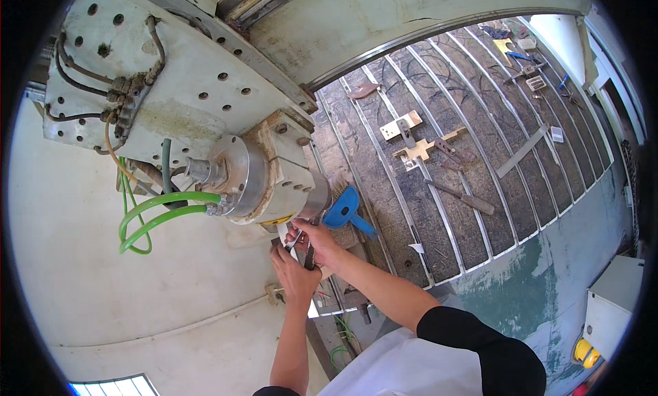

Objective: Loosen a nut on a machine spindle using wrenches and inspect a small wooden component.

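Observation:
My left hand [296, 275] and my right hand [317, 243] are close together just below a machine's spindle head [248, 177]. The fingers of my right hand are closed around a slim silvery metal piece [293, 241]; its exact kind is too small to tell. My left hand is closed too, against a dark, narrow piece [309, 257] between both hands. What exactly the left fingers grip is mostly hidden. Right beside the spindle, a blue brush [343, 207] lies with its handle toward me, apart from my hands.
Green hoses [147, 221] loop from the spindle at left. A slotted machine table [439, 211] stretches right, bearing brass-coloured blocks [415, 151], a wooden-handled file-like tool [462, 196], a flat metal bar [522, 151] and small tools. A grey-white box [615, 297] stands at the far right.

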The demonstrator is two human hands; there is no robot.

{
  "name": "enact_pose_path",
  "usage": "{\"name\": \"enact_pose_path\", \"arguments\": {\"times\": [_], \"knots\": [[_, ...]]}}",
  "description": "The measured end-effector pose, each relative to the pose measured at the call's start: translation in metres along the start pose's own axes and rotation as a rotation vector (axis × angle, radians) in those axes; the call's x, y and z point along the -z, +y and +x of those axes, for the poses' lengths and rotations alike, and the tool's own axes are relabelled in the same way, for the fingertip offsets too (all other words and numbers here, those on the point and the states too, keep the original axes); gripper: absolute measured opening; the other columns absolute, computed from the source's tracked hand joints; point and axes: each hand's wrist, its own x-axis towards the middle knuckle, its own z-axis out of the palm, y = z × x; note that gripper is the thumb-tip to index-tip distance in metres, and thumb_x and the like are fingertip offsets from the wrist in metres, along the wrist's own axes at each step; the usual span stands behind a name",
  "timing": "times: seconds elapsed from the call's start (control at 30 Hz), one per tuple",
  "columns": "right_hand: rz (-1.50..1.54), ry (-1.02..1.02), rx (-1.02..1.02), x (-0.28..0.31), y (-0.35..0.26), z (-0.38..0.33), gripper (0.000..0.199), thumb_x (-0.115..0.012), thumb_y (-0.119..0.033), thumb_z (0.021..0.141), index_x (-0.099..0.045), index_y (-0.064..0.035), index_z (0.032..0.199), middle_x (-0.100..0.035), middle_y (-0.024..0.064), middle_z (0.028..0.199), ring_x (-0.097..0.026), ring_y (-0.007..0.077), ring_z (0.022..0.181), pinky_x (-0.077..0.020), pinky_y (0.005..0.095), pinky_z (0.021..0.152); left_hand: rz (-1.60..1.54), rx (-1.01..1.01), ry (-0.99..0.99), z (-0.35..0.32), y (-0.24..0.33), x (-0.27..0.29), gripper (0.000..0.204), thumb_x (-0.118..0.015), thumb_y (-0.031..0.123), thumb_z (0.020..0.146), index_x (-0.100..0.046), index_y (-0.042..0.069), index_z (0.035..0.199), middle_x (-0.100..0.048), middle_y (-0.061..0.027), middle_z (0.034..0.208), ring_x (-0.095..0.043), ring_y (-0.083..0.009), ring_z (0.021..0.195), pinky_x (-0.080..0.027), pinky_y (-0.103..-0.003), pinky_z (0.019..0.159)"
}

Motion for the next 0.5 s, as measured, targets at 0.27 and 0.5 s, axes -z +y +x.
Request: {"name": "enact_pose_path", "arguments": {"times": [0.27,0.5], "knots": [[0.178,-0.136,-0.119,0.014,0.004,0.008,0.022,-0.07,-0.016,0.085,-0.053,-0.0058,0.074,-0.051,0.0043,0.061,-0.054,0.0176,0.058,-0.0459,0.0317,0.057,0.014,-0.123,0.042,0.005,-0.019,-0.006,0.033,-0.07,0.007,0.063,-0.056,-0.005,0.09,-0.061,-0.0217,0.087,-0.059,-0.0414,0.083,-0.048,-0.048,0.074],[-0.102,0.13,0.03,0.011,0.004,0.004,0.018,-0.07,-0.014,0.077,-0.055,-0.0047,0.07,-0.053,0.0065,0.061,-0.054,0.0202,0.051,-0.0455,0.0342,0.049,0.027,-0.215,0.144,-0.006,-0.022,-0.012,0.03,-0.071,0.007,0.063,-0.058,-0.003,0.087,-0.062,-0.0196,0.08,-0.06,-0.0405,0.076,-0.048,-0.048,0.07]]}}
